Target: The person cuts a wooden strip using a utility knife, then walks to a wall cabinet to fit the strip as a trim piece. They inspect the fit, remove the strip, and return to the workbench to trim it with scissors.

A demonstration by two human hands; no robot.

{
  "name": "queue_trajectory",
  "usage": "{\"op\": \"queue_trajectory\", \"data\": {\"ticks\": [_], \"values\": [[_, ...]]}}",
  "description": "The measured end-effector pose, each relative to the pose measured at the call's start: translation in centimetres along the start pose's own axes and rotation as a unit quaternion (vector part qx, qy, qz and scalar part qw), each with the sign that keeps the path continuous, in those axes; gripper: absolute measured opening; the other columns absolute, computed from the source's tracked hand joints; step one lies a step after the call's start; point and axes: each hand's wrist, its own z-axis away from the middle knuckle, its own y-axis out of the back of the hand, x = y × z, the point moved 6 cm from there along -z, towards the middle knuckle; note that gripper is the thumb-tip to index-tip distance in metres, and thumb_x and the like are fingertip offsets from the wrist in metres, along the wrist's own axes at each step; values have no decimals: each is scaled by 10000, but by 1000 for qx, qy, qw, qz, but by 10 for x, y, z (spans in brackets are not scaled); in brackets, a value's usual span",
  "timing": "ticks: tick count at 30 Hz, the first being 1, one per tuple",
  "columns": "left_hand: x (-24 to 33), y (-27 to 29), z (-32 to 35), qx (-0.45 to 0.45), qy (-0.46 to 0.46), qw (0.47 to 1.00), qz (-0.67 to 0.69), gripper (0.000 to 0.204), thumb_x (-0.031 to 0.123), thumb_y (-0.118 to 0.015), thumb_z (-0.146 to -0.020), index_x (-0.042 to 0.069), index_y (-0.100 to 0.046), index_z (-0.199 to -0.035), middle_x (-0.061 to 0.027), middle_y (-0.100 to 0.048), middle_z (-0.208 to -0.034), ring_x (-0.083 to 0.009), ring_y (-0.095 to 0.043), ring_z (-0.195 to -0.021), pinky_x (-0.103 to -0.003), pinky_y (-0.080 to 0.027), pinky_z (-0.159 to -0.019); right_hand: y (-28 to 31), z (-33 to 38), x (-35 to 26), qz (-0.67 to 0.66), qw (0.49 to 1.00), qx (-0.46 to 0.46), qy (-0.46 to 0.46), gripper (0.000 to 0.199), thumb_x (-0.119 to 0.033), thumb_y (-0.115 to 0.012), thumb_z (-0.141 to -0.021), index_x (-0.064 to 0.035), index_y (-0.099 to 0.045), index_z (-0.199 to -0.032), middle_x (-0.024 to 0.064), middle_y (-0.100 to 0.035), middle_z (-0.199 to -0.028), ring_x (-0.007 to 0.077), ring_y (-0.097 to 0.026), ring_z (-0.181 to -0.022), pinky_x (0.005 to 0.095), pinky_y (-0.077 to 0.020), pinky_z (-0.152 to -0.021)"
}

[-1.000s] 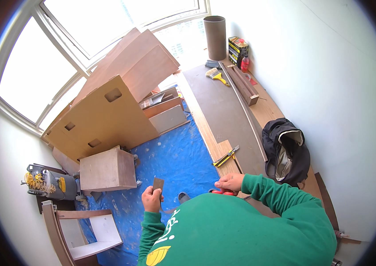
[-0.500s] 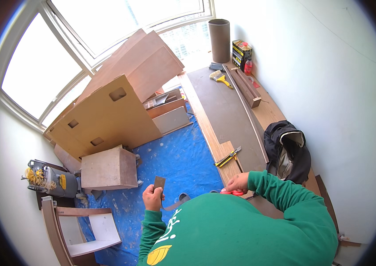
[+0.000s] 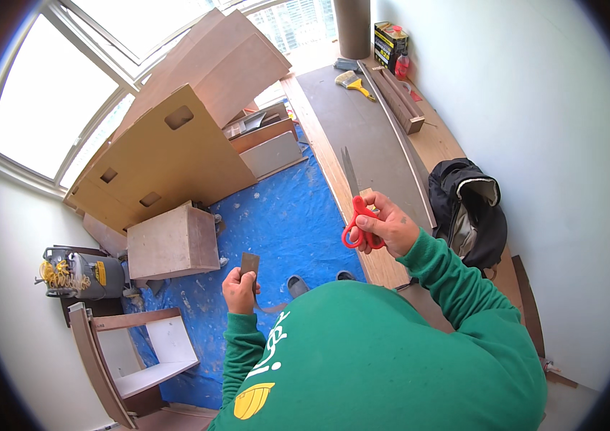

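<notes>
Red-handled scissors (image 3: 357,205) are in my right hand (image 3: 396,228), fingers closed round the handles. Their blades point away from me over the grey-brown panel, and they look closed. My left hand (image 3: 239,293) pinches a thin brown strip (image 3: 250,263) whose short end sticks up above the thumb. The strip's other part trails down behind the hand toward my green sleeve, where my body hides it. The two hands are well apart, with the blue floor sheet (image 3: 298,230) between and below them.
On the right, a long panel (image 3: 341,108) carries a yellow-handled brush (image 3: 354,85) and narrow boards (image 3: 396,100). A dark jacket (image 3: 467,208) lies by the wall. Leaning boards (image 3: 165,154), a box (image 3: 172,248), a grey machine with yellow hose (image 3: 79,276) and a cabinet frame (image 3: 132,359) stand left.
My right hand has risen forward, bringing the scissors into full view. My left hand has moved slightly left and up with the strip. The view has tilted down, and the utility knife is now mostly hidden.
</notes>
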Motion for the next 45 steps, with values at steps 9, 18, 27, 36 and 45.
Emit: {"op": "queue_trajectory", "data": {"ticks": [9, 18, 27, 36, 45], "values": [[4, -4, -6, -2, -2, 1000, 21, 106, 91, -596, -856, 31, -573, -772, -30, -564, -627, -111, -540, -509, -266, -460, -476, -3, -8, -15, -102, 994, -28, 22, 533, -194, -532, -989, -109, -312, -1467, 118, -637, -1024, 206, -649, -851, 372, -562, -709], [6, -7, -10, -14, -6, 1000, 11, 110, 87, -594, -848, 21, -569, -763, -41, -563, -613, -111, -531, -506, -269, -452, -474, -14, -4, -24, -220, 973, -69, 21, 545, -320, -499, -999, -66, -343, -1455, 90, -594, -1004, 248, -645, -857, 405, -563, -769], [5, -3, -13, -7, 3, 1000, 21, 113, 84, -589, -831, 19, -564, -742, -28, -553, -630, -105, -530, -511, -264, -446, -470, 21, 14, 63, -147, 974, -51, -165, 478, -416, -532, -960, 20, -562, -1154, 98, -628, -944, 208, -635, -817, 351, -529, -765], [8, -7, -20, -10, 0, 1000, 17, 98, 81, -590, -831, 13, -582, -761, -27, -561, -633, -100, -534, -513, -261, -451, -472, 37, 63, 86, 190, 952, -111, -213, 526, -349, -713, -871, -4, -570, -1242, 50, -627, -934, 109, -573, -817, 267, -494, -718], [17, -12, -21, -18, -12, 1000, 4, 106, 93, -596, -832, 6, -600, -771, -31, -577, -635, -96, -538, -513, -254, -457, -476, 16, 71, 9, 363, 922, -75, -115, 369, -316, -767, -835, -50, -628, -1050, 25, -644, -823, 109, -579, -774, 274, -489, -713]]}}
